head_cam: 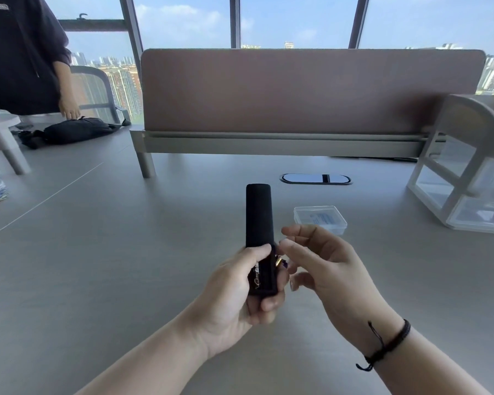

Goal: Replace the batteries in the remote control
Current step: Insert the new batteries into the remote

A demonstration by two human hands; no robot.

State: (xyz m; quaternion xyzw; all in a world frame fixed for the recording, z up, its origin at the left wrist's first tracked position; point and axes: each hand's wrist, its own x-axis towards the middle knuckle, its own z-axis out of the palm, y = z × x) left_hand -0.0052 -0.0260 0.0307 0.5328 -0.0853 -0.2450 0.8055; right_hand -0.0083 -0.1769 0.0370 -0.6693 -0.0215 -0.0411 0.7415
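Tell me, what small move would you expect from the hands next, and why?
Probably the right hand closes its fingertips on the battery showing beside the black remote and works it in or out; which, I cannot tell. The left hand grips the remote's lower end above the table, and the right fingers sit almost on that gold tip.

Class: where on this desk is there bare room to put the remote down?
Bare desk lies left of the left hand, out to the seam, and ahead of the remote toward the oval port. Crowded right: clear box, drawer unit.
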